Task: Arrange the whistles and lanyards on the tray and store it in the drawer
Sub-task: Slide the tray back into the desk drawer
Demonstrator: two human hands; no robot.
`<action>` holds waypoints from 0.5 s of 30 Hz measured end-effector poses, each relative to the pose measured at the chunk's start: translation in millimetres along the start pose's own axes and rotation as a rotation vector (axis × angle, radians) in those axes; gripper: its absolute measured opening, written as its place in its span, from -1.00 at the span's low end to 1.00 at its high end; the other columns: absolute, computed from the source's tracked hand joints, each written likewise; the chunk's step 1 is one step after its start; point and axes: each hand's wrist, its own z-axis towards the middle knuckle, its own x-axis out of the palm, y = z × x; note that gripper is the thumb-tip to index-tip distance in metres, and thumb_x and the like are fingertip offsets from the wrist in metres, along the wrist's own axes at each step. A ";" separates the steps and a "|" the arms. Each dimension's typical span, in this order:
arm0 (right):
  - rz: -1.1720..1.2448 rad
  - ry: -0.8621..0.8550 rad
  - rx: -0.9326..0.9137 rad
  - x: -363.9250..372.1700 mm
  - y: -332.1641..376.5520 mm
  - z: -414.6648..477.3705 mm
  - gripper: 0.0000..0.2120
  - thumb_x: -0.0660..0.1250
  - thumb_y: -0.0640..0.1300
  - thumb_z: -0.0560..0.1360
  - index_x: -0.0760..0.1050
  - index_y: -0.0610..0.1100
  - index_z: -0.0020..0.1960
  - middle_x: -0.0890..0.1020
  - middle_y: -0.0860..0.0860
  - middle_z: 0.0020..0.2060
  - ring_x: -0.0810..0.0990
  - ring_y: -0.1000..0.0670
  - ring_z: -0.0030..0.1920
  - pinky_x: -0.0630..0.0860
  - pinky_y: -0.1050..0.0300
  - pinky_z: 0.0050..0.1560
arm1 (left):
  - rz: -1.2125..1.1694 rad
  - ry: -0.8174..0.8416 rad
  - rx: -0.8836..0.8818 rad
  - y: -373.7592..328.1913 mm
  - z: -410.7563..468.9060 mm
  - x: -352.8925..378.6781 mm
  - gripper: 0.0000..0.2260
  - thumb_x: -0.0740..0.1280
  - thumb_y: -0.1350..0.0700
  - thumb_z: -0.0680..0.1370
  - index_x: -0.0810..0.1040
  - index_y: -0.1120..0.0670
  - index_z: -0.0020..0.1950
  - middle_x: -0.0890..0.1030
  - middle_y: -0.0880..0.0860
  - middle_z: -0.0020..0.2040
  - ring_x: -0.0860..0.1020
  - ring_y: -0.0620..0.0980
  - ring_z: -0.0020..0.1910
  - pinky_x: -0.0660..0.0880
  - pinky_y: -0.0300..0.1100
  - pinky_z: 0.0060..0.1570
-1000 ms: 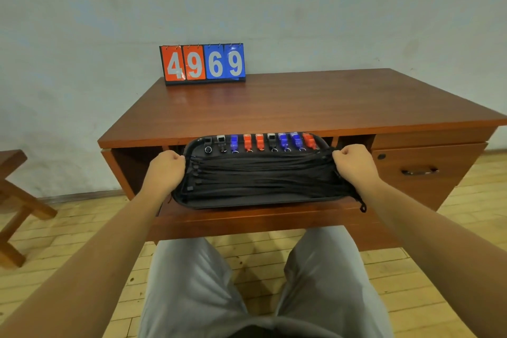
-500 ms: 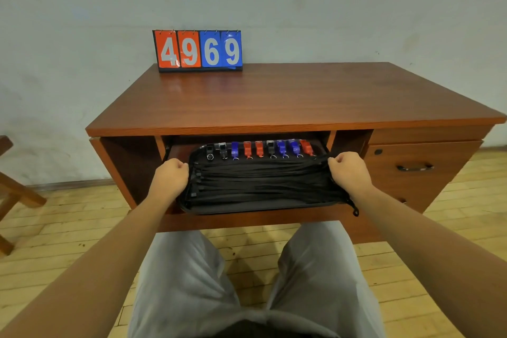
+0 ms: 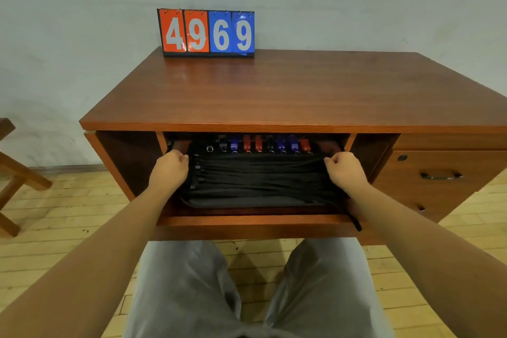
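A black tray [image 3: 247, 202] lies in the open wooden drawer [image 3: 247, 223] under the desk top. Black lanyards [image 3: 260, 178] are laid across it in rows. Several whistles [image 3: 263, 143], black, blue and red, line its far edge, half in shadow under the desk. My left hand [image 3: 168, 170] grips the tray's left end with curled fingers. My right hand [image 3: 344, 171] grips the right end the same way. A black strap hangs over the drawer front by my right wrist.
A flip scoreboard [image 3: 206, 32] reading 4969 stands at the back of the desk top [image 3: 274, 90]. Closed drawers with a metal handle [image 3: 440, 175] are on the right. A wooden stool [image 3: 16, 173] stands at the left. My knees are under the drawer.
Both hands have carried the tray down and farther into the drawer. The whistles are now under the desk top's edge.
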 end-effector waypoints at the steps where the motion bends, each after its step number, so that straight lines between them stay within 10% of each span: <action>1: 0.000 0.004 -0.003 2.0 0.3 4.8 -0.58 0.23 -0.10 0.66 0.38 -0.13 -0.38 0.46 -0.04 -0.48 0.46 -0.03 -0.45 0.32 0.15 -0.41 | 0.017 0.000 0.002 -0.5 4.5 0.7 -0.68 0.15 0.03 0.67 0.53 0.27 0.05 0.60 0.22 -0.04 0.58 0.22 -0.07 0.53 0.04 0.02; 10: -0.024 0.035 -0.050 10.2 5.5 32.4 -0.58 0.24 -0.12 0.66 0.39 -0.16 -0.37 0.41 -0.06 -0.52 0.39 -0.07 -0.51 0.34 0.11 -0.39 | 0.093 -0.017 0.007 3.0 29.4 7.6 -0.70 0.16 0.02 0.67 0.55 0.22 0.08 0.62 0.25 -0.03 0.58 0.25 -0.08 0.53 0.02 -0.07; 15: -0.068 0.064 -0.099 5.6 3.8 31.0 -0.75 0.25 -0.09 0.65 0.58 -0.23 -0.06 0.58 -0.10 -0.38 0.53 -0.08 -0.38 0.42 0.11 -0.36 | 0.063 0.037 -0.002 4.2 34.0 4.8 -0.67 0.14 -0.01 0.67 0.51 0.20 0.21 0.59 0.28 0.08 0.57 0.24 -0.06 0.49 -0.04 -0.07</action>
